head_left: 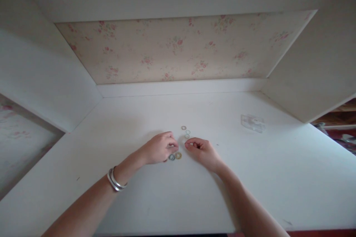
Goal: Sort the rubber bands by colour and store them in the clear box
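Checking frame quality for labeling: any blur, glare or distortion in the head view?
Head view: soft, dim, even light, no glare; faint shadows under the left hand and right hand. Wide-angle lens bends the white table edges and the walls outward. The small rings are slightly soft; the clear plastic piece is washed out and barely visible.

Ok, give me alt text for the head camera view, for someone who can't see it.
Two bare hands, left hand and right hand, meet over small metal washers on a white table. More washers lie just beyond the fingers; a clear plastic bag lies to the right, floral wallpaper behind.
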`<control>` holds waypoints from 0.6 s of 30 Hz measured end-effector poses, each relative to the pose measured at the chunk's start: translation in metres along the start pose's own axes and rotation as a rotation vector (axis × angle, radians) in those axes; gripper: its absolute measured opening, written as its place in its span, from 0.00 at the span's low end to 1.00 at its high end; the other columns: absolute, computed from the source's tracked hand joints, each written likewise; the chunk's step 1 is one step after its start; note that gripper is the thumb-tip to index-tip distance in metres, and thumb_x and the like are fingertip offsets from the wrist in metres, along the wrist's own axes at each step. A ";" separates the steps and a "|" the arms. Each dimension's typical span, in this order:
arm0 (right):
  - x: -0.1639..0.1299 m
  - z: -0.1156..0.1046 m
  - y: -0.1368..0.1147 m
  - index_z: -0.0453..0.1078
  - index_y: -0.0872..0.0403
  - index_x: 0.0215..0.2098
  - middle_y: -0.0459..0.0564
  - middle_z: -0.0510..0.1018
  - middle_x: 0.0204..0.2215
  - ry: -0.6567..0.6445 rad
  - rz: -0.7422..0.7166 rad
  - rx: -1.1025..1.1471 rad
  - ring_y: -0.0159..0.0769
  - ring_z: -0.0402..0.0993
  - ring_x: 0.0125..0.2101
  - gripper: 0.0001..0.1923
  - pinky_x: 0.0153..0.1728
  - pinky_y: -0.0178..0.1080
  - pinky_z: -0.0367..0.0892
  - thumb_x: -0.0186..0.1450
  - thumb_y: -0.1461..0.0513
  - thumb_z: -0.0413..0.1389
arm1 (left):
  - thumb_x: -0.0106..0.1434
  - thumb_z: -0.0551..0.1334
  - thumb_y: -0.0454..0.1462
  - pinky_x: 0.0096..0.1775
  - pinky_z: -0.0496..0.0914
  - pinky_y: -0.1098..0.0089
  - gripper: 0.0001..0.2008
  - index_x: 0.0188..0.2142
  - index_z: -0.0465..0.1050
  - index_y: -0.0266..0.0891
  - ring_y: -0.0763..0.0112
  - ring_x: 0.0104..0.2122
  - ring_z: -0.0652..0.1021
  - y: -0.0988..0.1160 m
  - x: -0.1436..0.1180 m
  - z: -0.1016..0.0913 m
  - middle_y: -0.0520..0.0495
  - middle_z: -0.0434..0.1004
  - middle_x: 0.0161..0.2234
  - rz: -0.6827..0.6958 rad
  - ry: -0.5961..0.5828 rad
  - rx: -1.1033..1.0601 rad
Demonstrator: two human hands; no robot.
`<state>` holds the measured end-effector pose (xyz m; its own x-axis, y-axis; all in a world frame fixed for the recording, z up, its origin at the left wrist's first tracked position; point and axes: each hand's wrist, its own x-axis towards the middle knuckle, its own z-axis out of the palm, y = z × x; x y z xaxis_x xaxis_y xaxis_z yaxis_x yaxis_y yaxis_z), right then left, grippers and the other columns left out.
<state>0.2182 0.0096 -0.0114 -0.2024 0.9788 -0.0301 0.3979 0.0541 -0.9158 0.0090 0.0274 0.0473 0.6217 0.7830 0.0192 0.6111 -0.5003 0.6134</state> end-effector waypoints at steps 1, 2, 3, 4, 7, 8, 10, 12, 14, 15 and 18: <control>0.000 0.001 0.000 0.75 0.54 0.34 0.42 0.62 0.19 0.001 -0.012 -0.020 0.25 0.50 0.19 0.16 0.19 0.31 0.48 0.62 0.52 0.52 | 0.63 0.56 0.40 0.33 0.65 0.74 0.12 0.32 0.76 0.40 0.74 0.29 0.72 -0.004 -0.003 -0.004 0.49 0.71 0.33 -0.028 0.065 -0.039; -0.001 0.001 -0.001 0.75 0.54 0.33 0.42 0.63 0.19 -0.001 -0.027 -0.044 0.25 0.51 0.19 0.16 0.19 0.31 0.48 0.62 0.52 0.52 | 0.63 0.56 0.41 0.33 0.65 0.74 0.12 0.33 0.76 0.39 0.74 0.29 0.72 -0.008 -0.006 -0.007 0.49 0.71 0.33 -0.056 0.138 -0.069; -0.002 0.002 -0.002 0.75 0.54 0.33 0.42 0.62 0.18 -0.005 -0.042 -0.071 0.25 0.51 0.19 0.15 0.19 0.31 0.48 0.62 0.52 0.52 | 0.63 0.56 0.42 0.33 0.65 0.74 0.12 0.33 0.76 0.39 0.73 0.29 0.72 -0.014 -0.011 -0.010 0.49 0.72 0.32 -0.089 0.214 -0.093; -0.003 0.003 -0.003 0.75 0.53 0.34 0.42 0.62 0.18 -0.013 -0.056 -0.095 0.25 0.52 0.19 0.15 0.19 0.31 0.48 0.62 0.52 0.52 | 0.62 0.56 0.43 0.33 0.65 0.74 0.13 0.33 0.75 0.39 0.73 0.29 0.72 -0.020 -0.016 -0.012 0.50 0.72 0.31 -0.135 0.285 -0.115; -0.007 0.005 -0.005 0.76 0.53 0.37 0.41 0.61 0.17 -0.044 -0.097 -0.161 0.25 0.53 0.19 0.16 0.19 0.31 0.50 0.60 0.51 0.54 | 0.61 0.57 0.47 0.32 0.65 0.73 0.16 0.35 0.74 0.38 0.71 0.29 0.72 -0.040 -0.032 -0.010 0.50 0.73 0.29 -0.318 0.448 -0.213; -0.008 0.006 -0.006 0.76 0.52 0.38 0.41 0.62 0.17 -0.052 -0.108 -0.187 0.25 0.54 0.19 0.16 0.20 0.31 0.50 0.60 0.51 0.55 | 0.61 0.57 0.48 0.32 0.65 0.73 0.17 0.36 0.74 0.38 0.71 0.30 0.72 -0.046 -0.037 -0.008 0.50 0.74 0.29 -0.369 0.479 -0.251; -0.011 0.009 -0.007 0.75 0.51 0.40 0.41 0.65 0.17 -0.062 -0.128 -0.258 0.26 0.56 0.19 0.17 0.20 0.31 0.52 0.59 0.51 0.56 | 0.60 0.57 0.48 0.34 0.66 0.72 0.17 0.36 0.74 0.37 0.69 0.31 0.73 -0.054 -0.042 -0.002 0.49 0.75 0.30 -0.421 0.503 -0.310; -0.012 0.011 -0.008 0.75 0.49 0.43 0.42 0.68 0.19 -0.066 -0.142 -0.338 0.26 0.58 0.19 0.17 0.21 0.31 0.53 0.59 0.51 0.56 | 0.60 0.57 0.48 0.35 0.66 0.71 0.17 0.37 0.74 0.37 0.68 0.32 0.74 -0.058 -0.043 0.003 0.49 0.76 0.31 -0.410 0.479 -0.337; -0.013 0.013 -0.010 0.75 0.48 0.44 0.43 0.71 0.20 -0.070 -0.148 -0.397 0.26 0.61 0.19 0.16 0.22 0.31 0.54 0.60 0.52 0.55 | 0.60 0.57 0.47 0.35 0.66 0.71 0.16 0.36 0.74 0.37 0.69 0.32 0.74 -0.059 -0.042 0.006 0.49 0.76 0.31 -0.377 0.430 -0.338; -0.013 0.014 -0.011 0.74 0.48 0.44 0.44 0.72 0.20 -0.071 -0.150 -0.417 0.27 0.62 0.20 0.16 0.22 0.32 0.55 0.61 0.52 0.54 | 0.60 0.57 0.47 0.34 0.66 0.72 0.16 0.36 0.74 0.38 0.69 0.31 0.73 -0.059 -0.041 0.006 0.49 0.76 0.31 -0.363 0.406 -0.331; -0.012 0.015 -0.014 0.75 0.48 0.43 0.44 0.73 0.21 -0.078 -0.154 -0.455 0.28 0.64 0.21 0.16 0.23 0.32 0.55 0.62 0.53 0.53 | 0.61 0.56 0.46 0.32 0.65 0.72 0.15 0.35 0.74 0.38 0.70 0.30 0.72 -0.059 -0.038 0.007 0.50 0.75 0.29 -0.345 0.362 -0.301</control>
<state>0.2015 -0.0062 -0.0037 -0.3495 0.9358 0.0458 0.7055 0.2950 -0.6444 -0.0479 0.0245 0.0048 0.1721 0.9850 0.0146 0.5494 -0.1083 0.8285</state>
